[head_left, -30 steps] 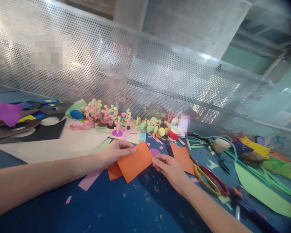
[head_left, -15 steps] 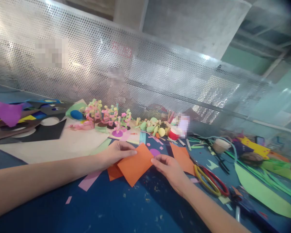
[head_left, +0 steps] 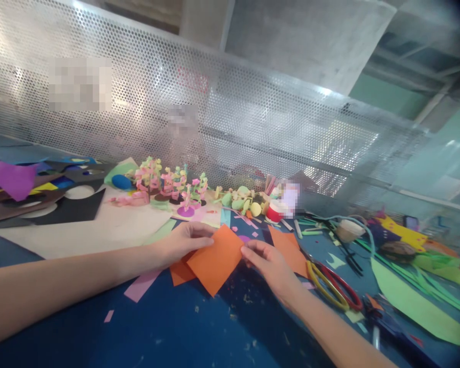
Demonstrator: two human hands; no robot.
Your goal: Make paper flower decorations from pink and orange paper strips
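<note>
An orange sheet of paper (head_left: pixel 216 261) is held up between my two hands, turned so that one corner points down toward me. My left hand (head_left: pixel 187 239) pinches its left side, thumb on top. At the right corner my right hand (head_left: pixel 263 259) grips the sheet between thumb and fingers. Beneath the held sheet, another orange piece (head_left: pixel 181 272) shows on the left, partly covered. A further orange piece (head_left: pixel 289 250) lies on the table to the right of my right hand. A purple disc (head_left: pixel 244 238) is partly hidden behind the sheet.
Scissors with yellow and red handles (head_left: pixel 331 286) lie at the right, near a dark blue tool (head_left: pixel 396 327). Paper flower models (head_left: pixel 172 184) stand at the back on pale sheets (head_left: pixel 80 240). A perforated metal screen (head_left: pixel 230 112) rises behind. Green paper (head_left: pixel 417 306) lies far right.
The held orange sheet has turned very slightly, and its lower corner has shifted a little to the right. Both hands keep their hold almost in place.
</note>
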